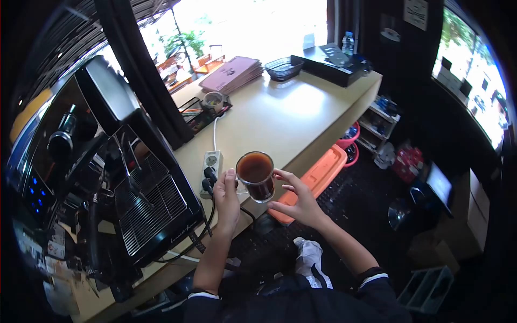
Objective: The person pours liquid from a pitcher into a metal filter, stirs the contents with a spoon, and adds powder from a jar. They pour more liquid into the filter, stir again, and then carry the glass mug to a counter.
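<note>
A glass mug (pixel 255 175) of dark brown coffee is held up over the counter's front edge, close to upright. My left hand (pixel 226 196) is closed at its left side, where the handle is, thumb on top. On the other side my right hand (pixel 299 202) is open, its fingers spread and curved around the mug, fingertips right at the glass. Just behind my left hand, a white power strip (pixel 212 161) with black plugs lies on the counter.
An espresso machine (pixel 151 207) stands at left on the wooden counter (pixel 258 121). Farther back are stacked menus (pixel 231 74), a black basket (pixel 284 69) and a black box (pixel 331 63). An orange lid (pixel 318 180) sits below the counter; cardboard boxes (pixel 458 220) are at right.
</note>
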Tool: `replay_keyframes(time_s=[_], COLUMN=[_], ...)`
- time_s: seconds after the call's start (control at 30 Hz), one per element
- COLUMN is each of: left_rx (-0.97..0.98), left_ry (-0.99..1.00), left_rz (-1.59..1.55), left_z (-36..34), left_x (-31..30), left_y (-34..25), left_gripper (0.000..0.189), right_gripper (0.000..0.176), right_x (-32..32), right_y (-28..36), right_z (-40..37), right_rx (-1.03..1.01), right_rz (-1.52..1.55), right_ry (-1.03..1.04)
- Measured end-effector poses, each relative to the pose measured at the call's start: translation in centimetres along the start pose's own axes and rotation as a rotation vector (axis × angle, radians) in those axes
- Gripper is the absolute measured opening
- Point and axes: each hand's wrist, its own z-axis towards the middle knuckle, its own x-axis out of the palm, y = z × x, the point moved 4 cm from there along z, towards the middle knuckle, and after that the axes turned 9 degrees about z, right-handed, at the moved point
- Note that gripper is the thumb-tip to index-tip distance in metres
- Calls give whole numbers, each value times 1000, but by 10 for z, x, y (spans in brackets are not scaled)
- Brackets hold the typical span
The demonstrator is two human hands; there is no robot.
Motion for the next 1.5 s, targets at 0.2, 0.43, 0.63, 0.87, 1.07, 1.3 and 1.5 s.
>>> replay_keyframes(time_s=[0.2, 0.43, 0.63, 0.87, 1.07, 1.3, 1.5], left_rx=[10, 10, 63, 45, 96, 74, 38], left_ry=[-171, -333, -410, -518, -627, -567, -529], left_rz=[21, 79, 181, 199, 195, 227, 217], left_z=[37, 73, 94, 108, 120, 121, 118], left_x=[19, 46, 54, 57, 59, 54, 49], left_y=[22, 39, 57, 79, 85, 87, 92], left_gripper=[29, 30, 27, 30, 31, 30, 24], right_gripper=[81, 81, 80, 72, 65, 65, 73], right_x=[-25, -48, -56, -51, -45, -45, -45], right_y=[-35, -72, -103, -141, -156, -155, -159], right_z=[66, 128, 165, 190, 204, 209, 210], right_rx=[3, 6, 5, 50, 93, 137, 99], right_rz=[81, 85, 141, 317, 367, 390, 356], right_ry=[128, 247, 334, 402, 424, 444, 437])
